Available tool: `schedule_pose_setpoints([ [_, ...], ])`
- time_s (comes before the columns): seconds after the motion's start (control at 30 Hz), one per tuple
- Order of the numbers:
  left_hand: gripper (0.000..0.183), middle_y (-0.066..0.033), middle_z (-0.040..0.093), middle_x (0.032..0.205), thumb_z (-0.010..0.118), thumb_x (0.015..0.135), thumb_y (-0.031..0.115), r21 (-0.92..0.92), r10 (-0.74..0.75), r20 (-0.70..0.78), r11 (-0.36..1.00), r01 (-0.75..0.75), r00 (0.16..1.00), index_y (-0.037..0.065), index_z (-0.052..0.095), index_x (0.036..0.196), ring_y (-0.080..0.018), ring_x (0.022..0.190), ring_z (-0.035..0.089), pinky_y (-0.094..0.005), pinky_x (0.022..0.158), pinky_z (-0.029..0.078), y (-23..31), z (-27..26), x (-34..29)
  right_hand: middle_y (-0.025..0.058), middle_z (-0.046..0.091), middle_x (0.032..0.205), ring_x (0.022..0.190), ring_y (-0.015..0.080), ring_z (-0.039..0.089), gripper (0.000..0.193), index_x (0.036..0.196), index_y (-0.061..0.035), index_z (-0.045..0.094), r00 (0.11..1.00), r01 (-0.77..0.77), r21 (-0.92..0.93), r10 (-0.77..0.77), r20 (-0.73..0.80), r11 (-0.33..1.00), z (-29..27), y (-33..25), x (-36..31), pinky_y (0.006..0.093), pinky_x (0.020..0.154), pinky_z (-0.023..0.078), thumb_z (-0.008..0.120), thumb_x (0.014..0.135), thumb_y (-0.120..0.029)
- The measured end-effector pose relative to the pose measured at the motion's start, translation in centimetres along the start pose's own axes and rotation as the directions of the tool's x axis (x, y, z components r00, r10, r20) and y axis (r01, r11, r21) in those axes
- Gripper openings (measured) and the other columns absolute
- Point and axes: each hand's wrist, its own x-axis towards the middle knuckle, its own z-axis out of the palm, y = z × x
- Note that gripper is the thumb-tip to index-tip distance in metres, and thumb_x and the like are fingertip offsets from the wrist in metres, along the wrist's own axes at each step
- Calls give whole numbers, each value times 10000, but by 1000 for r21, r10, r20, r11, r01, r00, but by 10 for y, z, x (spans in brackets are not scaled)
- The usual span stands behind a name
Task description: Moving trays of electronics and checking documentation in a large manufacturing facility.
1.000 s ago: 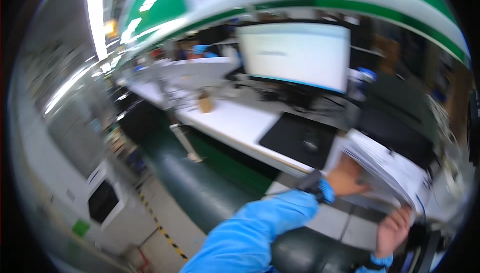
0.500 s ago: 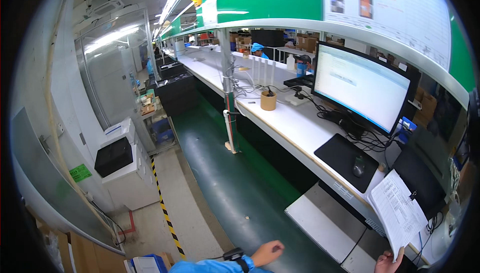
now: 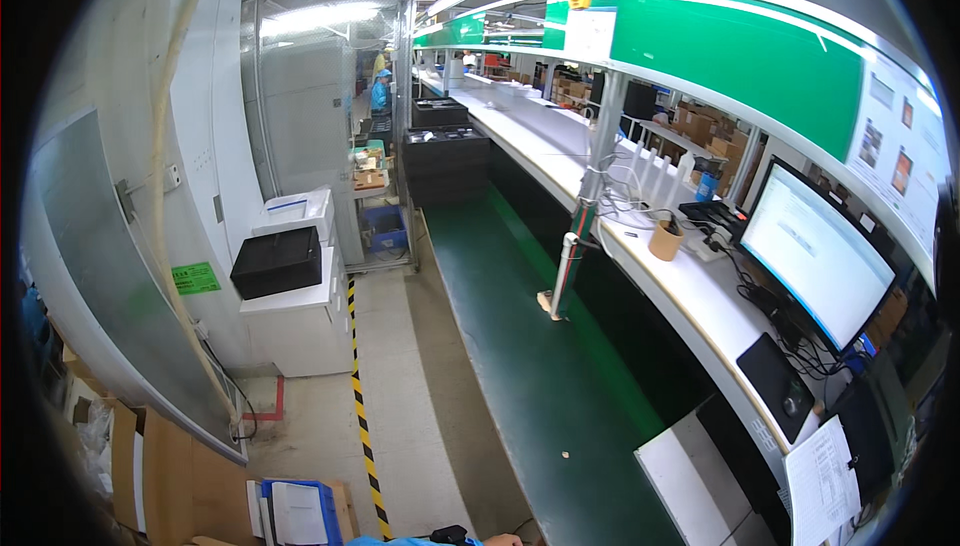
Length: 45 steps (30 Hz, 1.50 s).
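Only a sliver of my left hand (image 3: 503, 540) shows at the lower edge, below the green floor strip. A blue sleeve and a dark device strapped at the wrist (image 3: 452, 534) lie beside it. The fingers are cut off by the frame, so their pose is hidden. My right hand is out of the picture. Clipped printed sheets (image 3: 824, 481) hang at the near end of the white bench (image 3: 640, 271), against a dark board; no hand shows on them. Close by are a black mouse pad (image 3: 770, 374) with a mouse (image 3: 792, 406) and a lit monitor (image 3: 822, 246).
A cardboard tube cup (image 3: 666, 240) and cables stand on the bench. A post (image 3: 575, 246) rises from the green floor strip. Left are a white cabinet (image 3: 295, 331) with a black box (image 3: 277, 264), cartons (image 3: 190, 466) and a blue bin (image 3: 325, 514). Co-workers are far off.
The view has swung left, so the bench and monitor sit farther right. My left hand has dropped almost out of frame; my right hand, earlier at the sheets' lower edge, is gone from view.
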Motion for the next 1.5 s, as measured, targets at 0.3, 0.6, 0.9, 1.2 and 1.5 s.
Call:
schedule_pose_setpoints([
  [0.3,122,-89,699,772,683,803,162,-36,118,105,993,-115,987,42,686,825,-168,713,647,-329,647,522,-11,-11,-29,120,636,927,818,285,603,179,970,-117,639,970,207,-967,97,223,150,14,190,-37,381,738,485,591,873,-260],
  [0.6,219,-57,664,882,625,880,216,86,59,518,989,-120,854,25,638,986,-136,788,617,-290,695,505,100,70,-39,98,652,884,758,267,610,196,998,-101,652,973,221,-852,-55,222,475,-69,279,-125,360,693,492,574,890,-244],
  [0.9,144,-92,663,929,594,912,67,-13,43,758,999,-50,651,-19,601,1028,-138,832,643,-263,771,532,139,322,-165,87,685,858,777,166,660,191,912,-25,629,895,201,108,-137,-425,974,-213,270,-247,284,631,514,590,930,-211],
  [1.2,157,-40,640,906,629,865,-13,64,-90,995,908,-414,-44,-19,598,1018,-94,802,607,-222,752,498,194,575,-335,70,663,992,881,145,632,323,1247,-73,525,701,602,329,-285,-653,728,-343,232,-415,274,790,497,559,953,-201],
  [1.5,165,-51,644,968,619,911,21,113,-202,900,964,-241,-387,-6,596,1072,-96,879,620,-239,788,517,170,784,-449,66,595,1144,1000,145,580,304,1215,-48,529,551,779,402,-219,-805,482,-500,206,-495,296,827,482,584,941,-168],
])
